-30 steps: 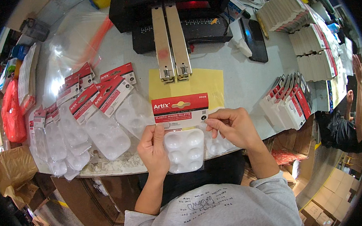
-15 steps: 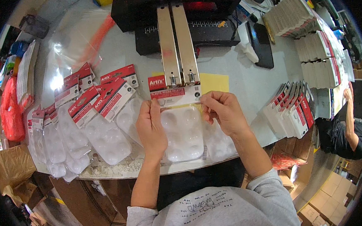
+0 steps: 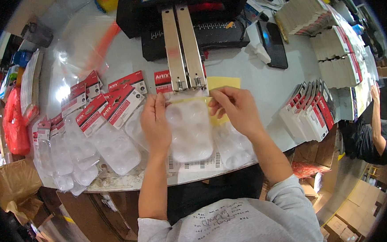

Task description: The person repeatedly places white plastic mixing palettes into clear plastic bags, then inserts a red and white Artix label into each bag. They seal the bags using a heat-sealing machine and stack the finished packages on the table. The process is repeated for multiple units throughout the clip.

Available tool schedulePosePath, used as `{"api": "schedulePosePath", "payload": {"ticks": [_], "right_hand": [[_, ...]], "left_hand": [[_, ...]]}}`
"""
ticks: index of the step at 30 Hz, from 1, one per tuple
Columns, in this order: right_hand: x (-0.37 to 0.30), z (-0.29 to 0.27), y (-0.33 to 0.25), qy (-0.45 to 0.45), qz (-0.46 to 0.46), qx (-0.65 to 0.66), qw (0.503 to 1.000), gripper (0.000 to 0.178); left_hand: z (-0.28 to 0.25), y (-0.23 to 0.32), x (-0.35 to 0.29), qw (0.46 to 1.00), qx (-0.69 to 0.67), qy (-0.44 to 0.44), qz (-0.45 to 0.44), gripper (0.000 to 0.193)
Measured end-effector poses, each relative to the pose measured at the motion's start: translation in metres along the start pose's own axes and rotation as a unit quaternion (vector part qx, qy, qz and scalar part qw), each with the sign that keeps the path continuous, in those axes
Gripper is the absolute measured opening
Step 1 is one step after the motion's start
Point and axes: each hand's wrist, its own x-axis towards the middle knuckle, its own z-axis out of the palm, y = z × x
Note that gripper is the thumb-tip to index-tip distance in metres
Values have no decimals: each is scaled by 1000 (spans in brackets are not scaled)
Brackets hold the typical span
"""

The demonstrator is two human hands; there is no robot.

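A white plastic paint palette [image 3: 190, 130] in a clear bag lies in front of me, its round wells showing through. The red-and-white header card [image 3: 162, 77] at its top sits partly under two long metal arms [image 3: 174, 51] of a black stapling machine [image 3: 129, 16]. My left hand [image 3: 155, 125] is closed on the left edge of the bag's top, thumb uppermost. At the right edge, my right hand [image 3: 234, 107] pinches the bag's top corner, fingers curled. The arms hide the card's middle.
Several carded, bagged palettes [image 3: 115, 148] overlap on the left; another palette [image 3: 235, 147] lies right of my work. Folded header cards [image 3: 310, 111] stand at right, below tall card stacks [image 3: 302, 14]. A phone [image 3: 272, 45] lies behind. A co-worker's arm [image 3: 376, 118] shows far right.
Both hands have pushed the bagged palette and its card away from me, so the card is further under the metal arms. The whole view has shifted slightly.
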Motion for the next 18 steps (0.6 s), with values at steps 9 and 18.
{"api": "schedulePosePath", "payload": {"ticks": [9, 18], "right_hand": [[-100, -230, -30, 183, -43, -483, 855, 106], [-97, -212, -23, 151, -68, -334, 928, 110]], "left_hand": [[-53, 73, -20, 852, 477, 140, 164, 36], [59, 11, -81, 962, 225, -85, 126, 21]]}}
